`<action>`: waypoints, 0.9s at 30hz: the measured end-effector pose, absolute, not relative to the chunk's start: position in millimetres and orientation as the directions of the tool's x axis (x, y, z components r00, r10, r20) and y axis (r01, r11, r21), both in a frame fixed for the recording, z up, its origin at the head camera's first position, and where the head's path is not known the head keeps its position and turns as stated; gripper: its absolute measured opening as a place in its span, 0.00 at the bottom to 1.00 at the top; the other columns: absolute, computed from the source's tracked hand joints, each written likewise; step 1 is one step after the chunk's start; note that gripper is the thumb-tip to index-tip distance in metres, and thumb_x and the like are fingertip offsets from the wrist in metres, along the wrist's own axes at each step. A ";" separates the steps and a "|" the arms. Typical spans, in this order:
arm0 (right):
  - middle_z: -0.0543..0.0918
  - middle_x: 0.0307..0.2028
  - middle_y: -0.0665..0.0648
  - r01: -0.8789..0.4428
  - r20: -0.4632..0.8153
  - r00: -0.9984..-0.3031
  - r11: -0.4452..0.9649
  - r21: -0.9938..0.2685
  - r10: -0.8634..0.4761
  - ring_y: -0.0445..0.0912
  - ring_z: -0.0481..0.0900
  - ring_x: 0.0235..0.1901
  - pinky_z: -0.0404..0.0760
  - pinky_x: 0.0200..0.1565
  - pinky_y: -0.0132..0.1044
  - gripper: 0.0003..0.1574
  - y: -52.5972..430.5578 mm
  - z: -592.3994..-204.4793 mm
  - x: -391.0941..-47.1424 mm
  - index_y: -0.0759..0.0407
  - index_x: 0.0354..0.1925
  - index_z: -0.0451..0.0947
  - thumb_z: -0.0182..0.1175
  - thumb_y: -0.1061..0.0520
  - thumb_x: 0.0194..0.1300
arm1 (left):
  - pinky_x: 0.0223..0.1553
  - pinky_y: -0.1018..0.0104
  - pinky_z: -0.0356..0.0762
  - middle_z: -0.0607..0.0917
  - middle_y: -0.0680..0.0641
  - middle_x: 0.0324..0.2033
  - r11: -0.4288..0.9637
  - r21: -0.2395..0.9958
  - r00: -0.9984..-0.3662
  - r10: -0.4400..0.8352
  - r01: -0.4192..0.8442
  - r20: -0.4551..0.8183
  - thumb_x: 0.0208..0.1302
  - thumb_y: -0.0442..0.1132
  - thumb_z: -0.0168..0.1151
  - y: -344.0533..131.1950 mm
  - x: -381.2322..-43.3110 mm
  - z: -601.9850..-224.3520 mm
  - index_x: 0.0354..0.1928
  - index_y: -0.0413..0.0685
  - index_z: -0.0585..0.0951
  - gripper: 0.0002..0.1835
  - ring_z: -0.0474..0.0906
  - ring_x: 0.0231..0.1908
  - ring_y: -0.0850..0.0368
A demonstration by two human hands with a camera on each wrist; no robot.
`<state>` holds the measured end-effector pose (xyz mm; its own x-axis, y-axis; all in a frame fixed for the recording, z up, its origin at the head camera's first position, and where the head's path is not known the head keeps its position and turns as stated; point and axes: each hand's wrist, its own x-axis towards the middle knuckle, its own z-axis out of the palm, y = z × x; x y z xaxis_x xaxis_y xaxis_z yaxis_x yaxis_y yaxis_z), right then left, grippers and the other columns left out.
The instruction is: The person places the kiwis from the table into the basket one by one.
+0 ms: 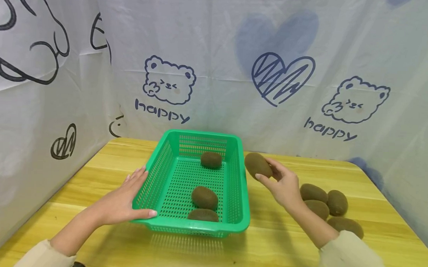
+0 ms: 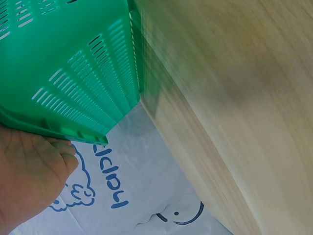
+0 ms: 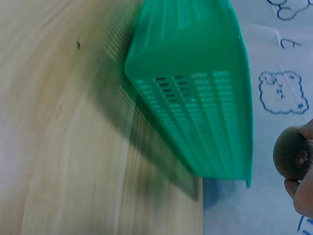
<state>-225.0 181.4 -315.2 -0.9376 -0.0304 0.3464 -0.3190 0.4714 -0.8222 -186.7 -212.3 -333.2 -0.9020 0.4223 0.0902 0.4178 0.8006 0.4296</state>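
Note:
A green plastic basket (image 1: 193, 226) with slotted walls stands on the wooden table. Three brown kiwis are inside: one kiwi (image 1: 211, 159) toward the back, another kiwi (image 1: 204, 197) nearer the front, and a third kiwi (image 1: 203, 215) partly hidden by the front wall. My left hand (image 1: 124, 203) rests along the basket's left rim, thumb extended near the front corner. Just beyond the right rim, my right hand (image 1: 283, 185) holds a kiwi (image 1: 258, 165) between thumb and fingers. The right wrist view shows that kiwi (image 3: 292, 152) apart from the basket's side.
To the right, a loose group of kiwis (image 1: 315, 209) lies on the table (image 1: 281, 246), close to the right forearm. Behind the table hangs a white cloth (image 1: 222, 102) with bear and heart drawings. Another cloth wall (image 1: 30, 115) borders the left side.

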 end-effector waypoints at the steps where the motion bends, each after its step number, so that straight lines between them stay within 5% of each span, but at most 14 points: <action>1: 0.74 0.56 0.69 -0.329 0.352 -0.935 0.470 -0.819 -0.040 0.58 0.75 0.57 0.75 0.56 0.42 0.33 180.2 -313.3 -223.0 0.68 0.61 0.67 0.63 0.62 0.58 | 0.66 0.35 0.43 0.41 0.34 0.72 0.800 0.430 -0.901 0.424 0.420 0.091 0.51 0.64 0.61 -212.3 -186.9 -333.0 0.71 0.34 0.44 0.59 0.38 0.70 0.34; 15: 0.78 0.52 0.70 -0.548 0.439 -0.830 0.362 -0.754 -0.344 0.59 0.79 0.51 0.80 0.50 0.38 0.31 146.1 -300.6 -212.8 0.73 0.58 0.69 0.63 0.67 0.56 | 0.65 0.34 0.45 0.41 0.34 0.72 0.801 0.422 -0.899 0.429 0.424 0.089 0.52 0.64 0.60 -212.1 -187.7 -332.2 0.71 0.34 0.44 0.58 0.38 0.70 0.33; 27: 0.79 0.50 0.68 -0.441 0.204 -0.796 0.316 -0.840 -0.570 0.52 0.82 0.44 0.80 0.45 0.29 0.30 100.9 -301.5 -209.2 0.72 0.57 0.70 0.63 0.64 0.56 | 0.66 0.35 0.44 0.41 0.34 0.72 0.803 0.418 -0.899 0.427 0.425 0.094 0.51 0.64 0.61 -213.0 -185.9 -330.2 0.71 0.34 0.45 0.58 0.38 0.70 0.34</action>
<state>-209.2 100.9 -301.5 -0.7959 -0.5703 0.2036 -0.4415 0.3164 -0.8396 -185.9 -213.0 -330.2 -0.8992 0.4272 0.0941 0.4251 0.8028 0.4180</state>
